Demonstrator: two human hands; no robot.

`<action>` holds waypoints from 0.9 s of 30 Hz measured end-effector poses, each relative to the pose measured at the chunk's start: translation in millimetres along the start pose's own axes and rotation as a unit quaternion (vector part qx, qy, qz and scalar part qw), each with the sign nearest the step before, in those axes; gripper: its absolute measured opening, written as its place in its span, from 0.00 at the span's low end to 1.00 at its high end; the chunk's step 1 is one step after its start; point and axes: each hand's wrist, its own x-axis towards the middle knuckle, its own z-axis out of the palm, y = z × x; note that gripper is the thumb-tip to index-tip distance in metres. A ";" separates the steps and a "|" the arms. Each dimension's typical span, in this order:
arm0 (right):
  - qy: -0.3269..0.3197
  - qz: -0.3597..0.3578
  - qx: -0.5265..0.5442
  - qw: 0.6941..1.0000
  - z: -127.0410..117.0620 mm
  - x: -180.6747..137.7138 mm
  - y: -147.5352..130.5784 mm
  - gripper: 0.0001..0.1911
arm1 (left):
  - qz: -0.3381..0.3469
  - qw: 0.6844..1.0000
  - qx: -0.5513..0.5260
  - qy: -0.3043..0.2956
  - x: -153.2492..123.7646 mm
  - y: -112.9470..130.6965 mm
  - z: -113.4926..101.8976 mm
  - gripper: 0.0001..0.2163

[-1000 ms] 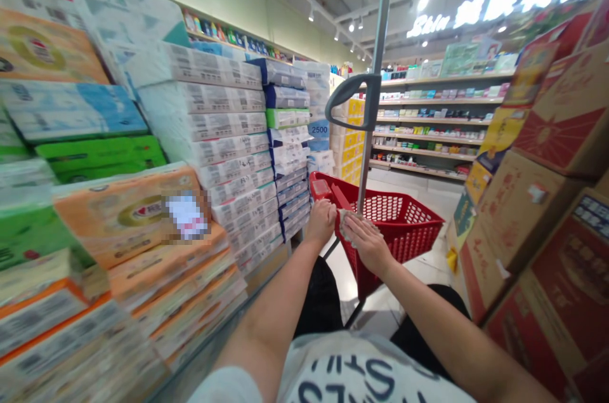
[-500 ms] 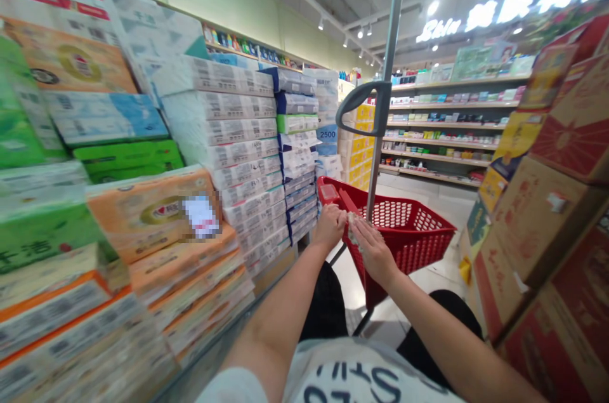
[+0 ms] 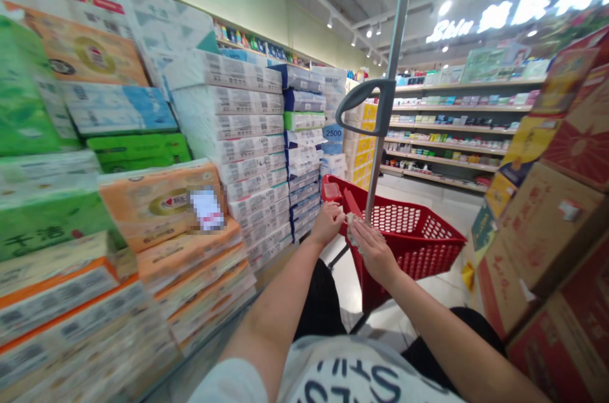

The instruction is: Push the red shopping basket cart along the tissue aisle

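A red plastic shopping basket (image 3: pixel 419 244) on a wheeled frame stands in the aisle ahead of me, its grey pole and handle (image 3: pixel 368 105) rising above it. My left hand (image 3: pixel 328 223) is closed on the basket's near rim. My right hand (image 3: pixel 373 251) lies flat, fingers together, pressing a pale crumpled cloth (image 3: pixel 351 225) against the rim beside the pole. Both my bare forearms reach forward from a white printed shirt.
Stacked tissue and paper packs (image 3: pixel 157 200) fill the left side from floor to above head height. Cardboard boxes (image 3: pixel 547 225) are piled on the right. Shelves of goods (image 3: pixel 442 136) cross the far end of the aisle. Pale floor (image 3: pixel 447 212) shows beyond the basket.
The view has shifted slightly, so the basket and hands sit a little further right and lower. My right hand has slid a bit along the rim with the cloth; the left keeps its grip.
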 end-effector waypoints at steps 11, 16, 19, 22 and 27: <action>-0.030 -0.021 0.030 0.999 0.0 7.4 -12.6 0.30 | 0.005 0.997 -0.026 -0.071 6.1 -20.0 -24.3 0.12; -0.039 -0.042 0.051 0.997 -5.2 -0.2 -7.4 0.27 | -0.006 0.998 -0.021 -0.065 5.3 -22.9 -25.6 0.11; -0.040 -0.029 0.055 0.997 -6.0 7.4 -10.7 0.25 | -0.016 0.999 -0.021 -0.027 3.3 -24.0 -26.5 0.13; -0.038 -0.013 0.054 0.998 -5.1 22.9 -16.5 0.25 | -0.010 1.000 0.001 0.008 -3.2 -18.6 -26.8 0.15; 0.000 0.059 0.067 0.996 1.0 51.6 -28.2 0.28 | 0.008 0.996 0.063 0.064 -30.0 9.5 -20.0 0.16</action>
